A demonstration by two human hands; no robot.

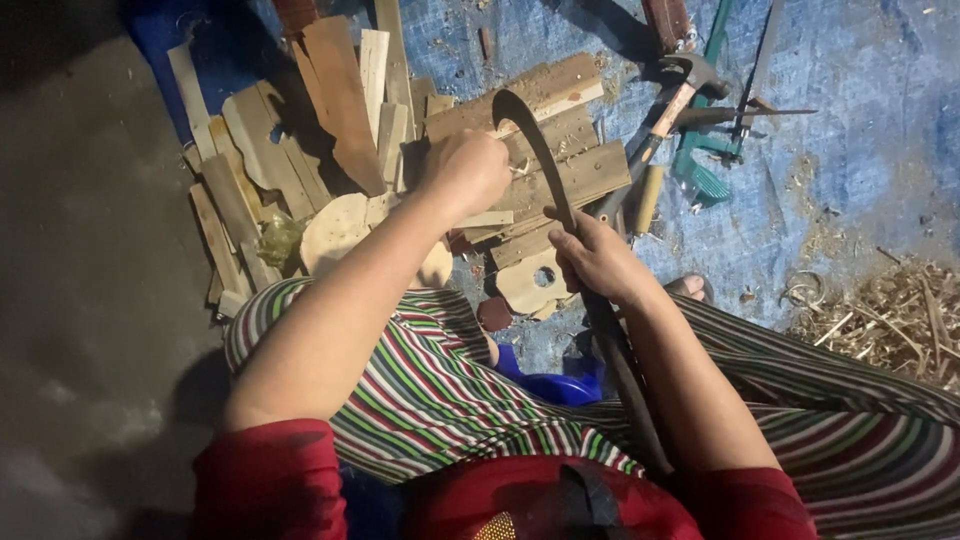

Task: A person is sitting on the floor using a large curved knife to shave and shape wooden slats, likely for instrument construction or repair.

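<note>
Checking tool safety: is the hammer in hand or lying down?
Lying down: the hammer rests on the blue tarp, away from both hands.

Blue tarpaulin spread over dark bare floor, wood shavings on the tarpaulin's right edge, dim light

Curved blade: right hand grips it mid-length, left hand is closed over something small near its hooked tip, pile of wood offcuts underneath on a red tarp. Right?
One thing is off: the tarp is blue, not red, as the head view shows. The rest holds: the right hand grips the curved blade mid-length, the left hand is closed near its hooked tip, above the wood offcuts.
</note>
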